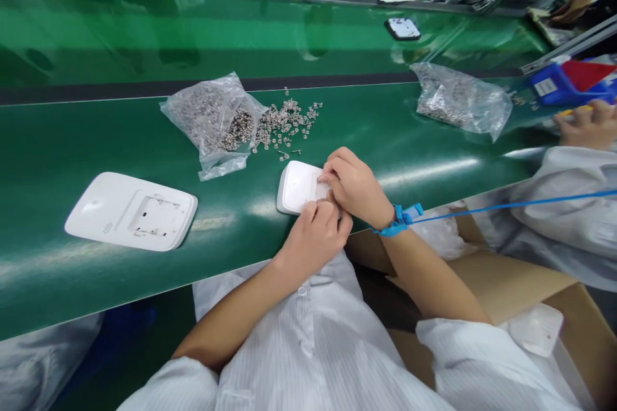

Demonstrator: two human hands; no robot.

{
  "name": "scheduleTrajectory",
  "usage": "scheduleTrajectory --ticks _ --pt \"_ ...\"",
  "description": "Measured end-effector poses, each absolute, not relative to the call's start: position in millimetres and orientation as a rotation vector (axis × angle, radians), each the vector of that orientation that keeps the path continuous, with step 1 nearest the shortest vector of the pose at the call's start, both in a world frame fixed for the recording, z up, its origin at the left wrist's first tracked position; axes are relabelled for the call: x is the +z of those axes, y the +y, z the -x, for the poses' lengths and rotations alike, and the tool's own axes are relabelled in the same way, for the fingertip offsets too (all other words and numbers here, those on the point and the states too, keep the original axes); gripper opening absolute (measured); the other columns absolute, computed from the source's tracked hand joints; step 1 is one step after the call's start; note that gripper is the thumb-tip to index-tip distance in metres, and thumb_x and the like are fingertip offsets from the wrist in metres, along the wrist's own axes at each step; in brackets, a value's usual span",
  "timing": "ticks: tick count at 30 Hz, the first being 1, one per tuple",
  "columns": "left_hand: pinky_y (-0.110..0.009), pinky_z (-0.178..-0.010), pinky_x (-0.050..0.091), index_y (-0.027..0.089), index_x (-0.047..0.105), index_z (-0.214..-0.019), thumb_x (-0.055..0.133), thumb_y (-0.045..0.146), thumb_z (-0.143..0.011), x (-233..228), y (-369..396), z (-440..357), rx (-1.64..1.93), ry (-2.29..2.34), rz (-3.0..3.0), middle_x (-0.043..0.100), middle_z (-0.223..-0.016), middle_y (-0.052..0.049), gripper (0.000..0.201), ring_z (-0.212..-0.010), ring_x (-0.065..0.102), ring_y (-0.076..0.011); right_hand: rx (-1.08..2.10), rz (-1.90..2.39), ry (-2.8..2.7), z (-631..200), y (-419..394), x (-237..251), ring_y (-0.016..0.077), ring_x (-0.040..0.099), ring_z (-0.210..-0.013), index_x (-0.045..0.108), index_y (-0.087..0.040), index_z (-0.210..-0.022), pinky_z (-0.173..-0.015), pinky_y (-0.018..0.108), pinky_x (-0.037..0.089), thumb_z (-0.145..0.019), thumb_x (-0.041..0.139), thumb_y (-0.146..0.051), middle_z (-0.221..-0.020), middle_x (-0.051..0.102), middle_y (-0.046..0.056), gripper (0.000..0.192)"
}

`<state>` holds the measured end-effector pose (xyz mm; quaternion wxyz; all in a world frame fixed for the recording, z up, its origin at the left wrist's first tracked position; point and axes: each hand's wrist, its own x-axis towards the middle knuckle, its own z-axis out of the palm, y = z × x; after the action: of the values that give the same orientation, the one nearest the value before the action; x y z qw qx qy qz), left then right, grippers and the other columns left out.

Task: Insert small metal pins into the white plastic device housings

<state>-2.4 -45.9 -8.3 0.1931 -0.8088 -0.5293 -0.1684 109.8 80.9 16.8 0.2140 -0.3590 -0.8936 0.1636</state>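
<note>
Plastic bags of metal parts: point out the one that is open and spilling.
The left bag, beyond the hands: small metal parts lie scattered from its mouth onto the green belt. The right bag has no such spill beside it.

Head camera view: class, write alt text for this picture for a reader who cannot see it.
Both hands, left hand and right hand, press on a small white plastic cover at the near edge of a green bench. Behind it, small metal parts spill from an open clear bag; a larger white cover lies to the left.
</note>
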Motion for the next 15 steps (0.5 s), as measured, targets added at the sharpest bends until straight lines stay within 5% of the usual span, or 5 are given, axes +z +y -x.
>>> scheduleTrajectory --ticks 7,11,15 --pt "-0.039 -0.083 0.04 0.011 0.064 -0.124 0.054 0.025 -0.1 -8 -46 3 -0.477 -1.502 2.257 0.064 -0.128 -0.021 0.03 -0.094 0.056 -0.0238 0.54 0.839 -2.486 -118 82 23 0.0212 0.058 -0.088 0.055 -0.022 -0.087 -0.079 0.036 0.051 -0.097 0.052 -0.016 -0.096 0.06 0.007 0.012" --pt "-0.039 -0.083 0.041 0.012 0.064 -0.124 0.053 0.027 -0.101 -6 -46 3 -0.462 -1.512 2.268 0.067 -0.12 -0.019 0.031 -0.094 0.056 -0.0241 0.546 0.746 -2.472 -128 82 23 0.0197 0.058 -0.082 0.058 -0.021 -0.095 -0.071 0.034 0.051 -0.091 0.068 -0.024 -0.1 0.062 0.008 0.011" --pt "-0.039 -0.083 0.041 0.011 0.064 -0.126 0.052 0.028 -0.101 -5 -46 3 -0.436 -1.521 2.263 0.067 -0.116 -0.019 0.032 -0.093 0.055 -0.0245 0.514 0.749 -2.461 -129 82 20 0.0195 0.059 -0.083 0.057 -0.021 -0.09 -0.071 0.034 0.052 -0.091 0.065 -0.018 -0.099 0.062 0.008 0.009"
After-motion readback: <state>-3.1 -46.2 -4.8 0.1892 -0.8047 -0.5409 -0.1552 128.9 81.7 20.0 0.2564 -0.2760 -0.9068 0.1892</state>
